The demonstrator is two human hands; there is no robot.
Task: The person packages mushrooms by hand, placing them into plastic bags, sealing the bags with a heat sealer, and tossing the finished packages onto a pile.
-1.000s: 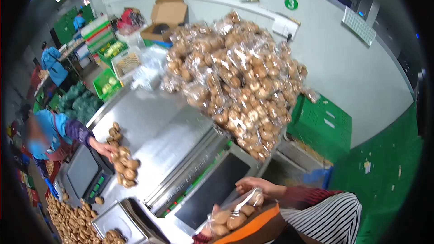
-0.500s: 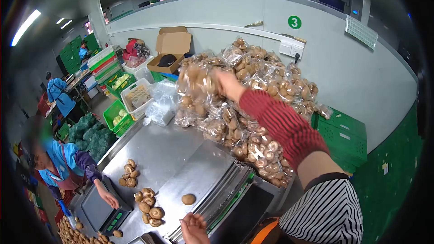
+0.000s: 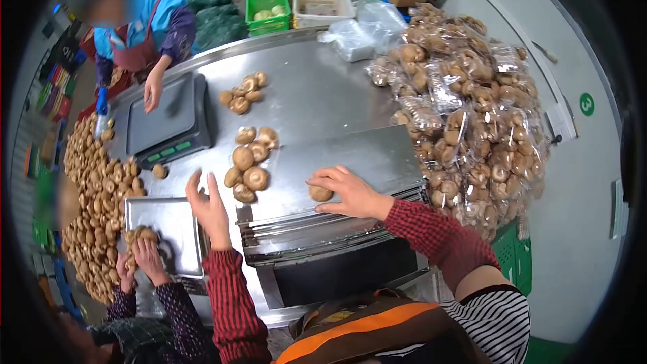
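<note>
My right hand (image 3: 349, 193) has its fingers over a single brown shiitake mushroom (image 3: 319, 193) on the steel table, the thumb below it and the fingers above, gripping it. My left hand (image 3: 211, 211) is held up over the table with fingers apart and nothing in it, left of a group of several mushrooms (image 3: 250, 156). Farther back lies a second, smaller group of mushrooms (image 3: 243, 92). A wrapping machine with metal rollers (image 3: 323, 226) stands just in front of my body, below my right hand.
Bagged mushrooms (image 3: 475, 114) are heaped at the right. Loose mushrooms (image 3: 94, 202) are piled at the left, beside two scales (image 3: 165, 121). Across the table a co-worker (image 3: 145, 27) reaches over the far scale; another co-worker's hands (image 3: 149, 259) hold mushrooms at the near tray (image 3: 162, 209).
My right hand has let go of a bag of mushrooms at the heap and come down to the single mushroom. My left hand has risen. The view has swung left and down.
</note>
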